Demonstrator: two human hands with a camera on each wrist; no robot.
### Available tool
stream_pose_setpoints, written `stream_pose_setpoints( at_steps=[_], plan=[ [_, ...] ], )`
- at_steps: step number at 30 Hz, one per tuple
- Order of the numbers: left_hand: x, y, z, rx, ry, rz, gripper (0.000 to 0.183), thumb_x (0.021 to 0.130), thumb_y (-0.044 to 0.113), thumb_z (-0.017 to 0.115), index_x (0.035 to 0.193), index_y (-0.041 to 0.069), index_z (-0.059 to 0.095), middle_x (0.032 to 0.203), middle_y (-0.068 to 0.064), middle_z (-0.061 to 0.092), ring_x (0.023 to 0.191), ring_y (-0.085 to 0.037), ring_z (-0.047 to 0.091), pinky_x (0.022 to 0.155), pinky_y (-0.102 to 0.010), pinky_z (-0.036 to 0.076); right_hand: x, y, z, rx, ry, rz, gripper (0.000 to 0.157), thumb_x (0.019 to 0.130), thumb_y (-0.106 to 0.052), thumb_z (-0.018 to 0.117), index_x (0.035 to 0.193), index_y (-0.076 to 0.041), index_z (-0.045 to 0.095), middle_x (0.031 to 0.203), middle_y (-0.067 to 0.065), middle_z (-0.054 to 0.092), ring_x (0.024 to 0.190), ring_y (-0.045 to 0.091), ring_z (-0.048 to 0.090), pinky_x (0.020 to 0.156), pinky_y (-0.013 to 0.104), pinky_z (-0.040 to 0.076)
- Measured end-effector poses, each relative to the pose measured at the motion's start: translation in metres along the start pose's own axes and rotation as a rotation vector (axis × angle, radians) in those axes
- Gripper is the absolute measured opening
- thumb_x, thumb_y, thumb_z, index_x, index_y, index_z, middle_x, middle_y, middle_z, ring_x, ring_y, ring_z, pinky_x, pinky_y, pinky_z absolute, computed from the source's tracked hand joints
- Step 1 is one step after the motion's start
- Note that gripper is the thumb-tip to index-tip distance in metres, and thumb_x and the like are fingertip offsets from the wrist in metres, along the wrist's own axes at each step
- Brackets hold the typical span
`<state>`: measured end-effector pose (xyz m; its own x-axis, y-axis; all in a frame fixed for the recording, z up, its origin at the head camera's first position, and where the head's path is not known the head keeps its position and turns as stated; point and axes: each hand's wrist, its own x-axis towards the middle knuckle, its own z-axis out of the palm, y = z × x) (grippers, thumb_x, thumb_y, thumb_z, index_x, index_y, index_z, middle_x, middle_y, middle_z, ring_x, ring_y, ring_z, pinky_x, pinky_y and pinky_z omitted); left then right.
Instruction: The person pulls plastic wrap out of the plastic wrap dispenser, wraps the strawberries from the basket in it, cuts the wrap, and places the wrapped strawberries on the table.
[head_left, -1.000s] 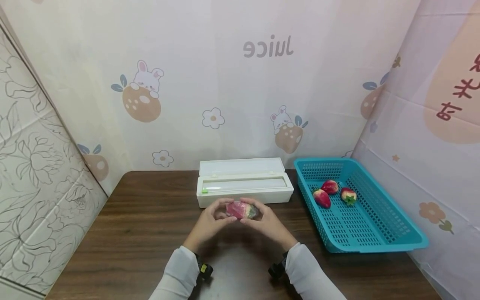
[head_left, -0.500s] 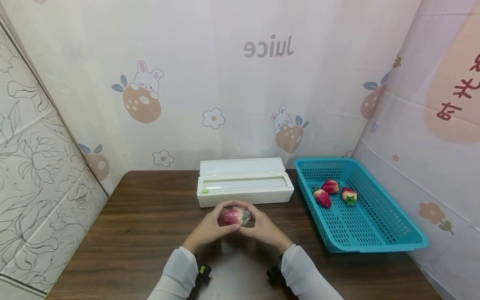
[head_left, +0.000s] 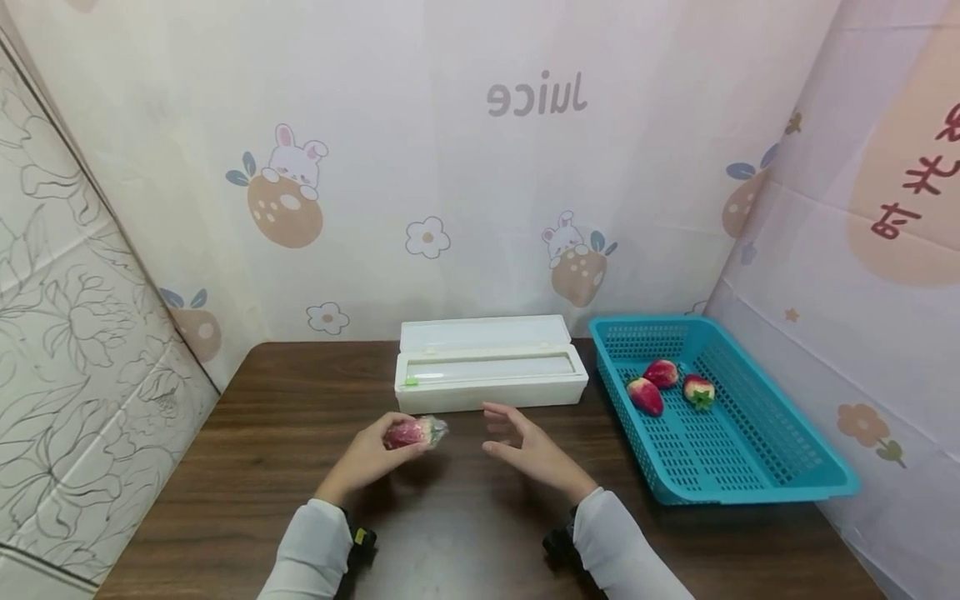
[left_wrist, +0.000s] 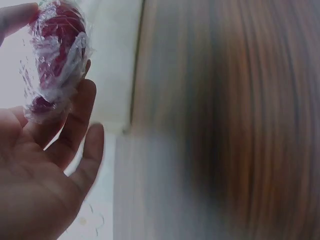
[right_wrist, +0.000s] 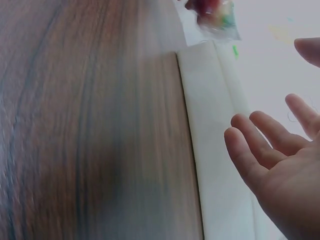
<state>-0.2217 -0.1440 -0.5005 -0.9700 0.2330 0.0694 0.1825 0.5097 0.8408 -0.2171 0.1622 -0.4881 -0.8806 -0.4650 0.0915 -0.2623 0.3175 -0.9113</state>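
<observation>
My left hand (head_left: 372,454) holds a red strawberry (head_left: 408,432) between thumb and fingers, raised over the table. Crinkled clear plastic film wraps the strawberry (left_wrist: 56,55), as the left wrist view shows up close. Its green leafy end points right, toward my other hand. My right hand (head_left: 536,450) is held apart from it, fingers spread and loosely bent, with nothing in its grasp; the right wrist view shows this hand (right_wrist: 285,155) in front of the white box. Behind both hands lies the long white cling film box (head_left: 491,393), its lid (head_left: 483,334) raised.
To the right stands a blue perforated plastic basket (head_left: 757,493) with several strawberries (head_left: 645,397) in its far left part. The dark wooden table (head_left: 255,467) reaches back to a printed cloth backdrop (head_left: 450,167). A green slider (head_left: 410,382) sits on the box.
Both hands were around the wrapped strawberry together. My right hand has let go and moved right, while my left hand has carried the strawberry left.
</observation>
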Motion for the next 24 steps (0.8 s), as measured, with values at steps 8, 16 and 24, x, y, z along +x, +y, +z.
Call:
stream_pose_setpoints(
  at_steps=[8, 16, 24],
  plan=[
    [0.001, -0.037, -0.034, 0.138, 0.046, -0.130, 0.059, 0.080, 0.051, 0.081, 0.121, 0.011, 0.064, 0.106, -0.008, 0.067, 0.089, -0.019, 0.059, 0.076, -0.035, 0.050, -0.013, 0.006, -0.014, 0.003, 0.027, 0.063, 0.050, 0.101, -0.024, 0.062, 0.148, -0.016, 0.046, 0.148, 0.010, 0.048, 0.133, 0.031, 0.048, 0.104, 0.056, 0.042],
    [-0.001, -0.058, -0.062, 0.175, 0.000, -0.144, 0.062, 0.089, 0.045, 0.074, 0.128, -0.002, 0.062, 0.116, -0.015, 0.066, 0.097, -0.024, 0.060, 0.087, -0.045, 0.051, -0.021, 0.013, -0.030, -0.100, 0.071, 0.112, 0.047, 0.100, -0.034, 0.063, 0.142, -0.015, 0.053, 0.142, 0.006, 0.055, 0.129, 0.031, 0.051, 0.102, 0.058, 0.042],
    [0.000, -0.058, -0.071, 0.198, 0.040, -0.103, 0.053, 0.097, 0.031, 0.065, 0.136, -0.003, 0.054, 0.127, -0.028, 0.053, 0.114, -0.039, 0.052, 0.096, -0.056, 0.044, -0.022, 0.011, -0.051, -0.127, 0.187, 0.161, 0.039, 0.102, -0.030, 0.060, 0.137, -0.012, 0.057, 0.135, 0.010, 0.059, 0.124, 0.028, 0.054, 0.103, 0.054, 0.043]
  ],
)
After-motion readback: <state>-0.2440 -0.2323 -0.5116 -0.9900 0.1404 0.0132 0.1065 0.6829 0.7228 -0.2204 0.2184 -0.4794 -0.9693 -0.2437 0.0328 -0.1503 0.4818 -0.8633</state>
